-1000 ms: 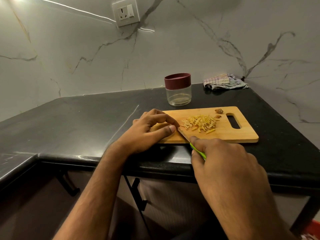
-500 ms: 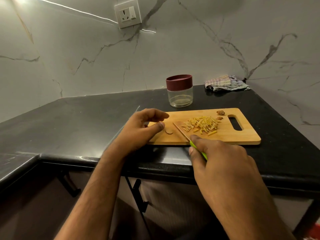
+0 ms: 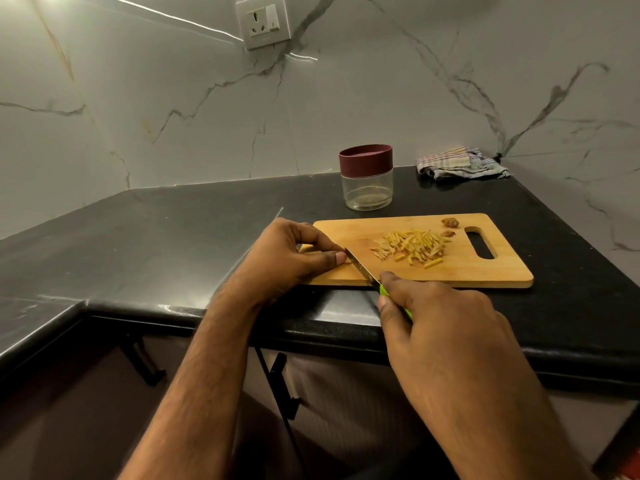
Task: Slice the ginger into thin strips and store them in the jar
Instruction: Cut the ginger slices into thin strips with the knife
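A wooden cutting board (image 3: 467, 271) lies on the black counter. A pile of thin ginger strips (image 3: 410, 245) sits in its middle, with two small ginger knobs (image 3: 449, 226) beside the handle slot. My left hand (image 3: 291, 259) pinches a small ginger slice (image 3: 346, 262) at the board's left end; the slice is mostly hidden under the thumb. My right hand (image 3: 446, 327) grips a green-handled knife (image 3: 362, 268), its blade resting right against the left thumb tip. A clear jar (image 3: 367, 188) with a maroon lid on it stands behind the board.
A crumpled striped cloth (image 3: 457, 162) lies at the back right corner. The black counter (image 3: 156, 237) stretches left and wraps round an inner corner. A wall socket (image 3: 263, 20) sits on the marble backsplash. The counter's front edge runs just under my right hand.
My left hand opened off the board half a second ago, showing a loose slice, then closed on it again. The knife blade swung back left to meet the thumb.
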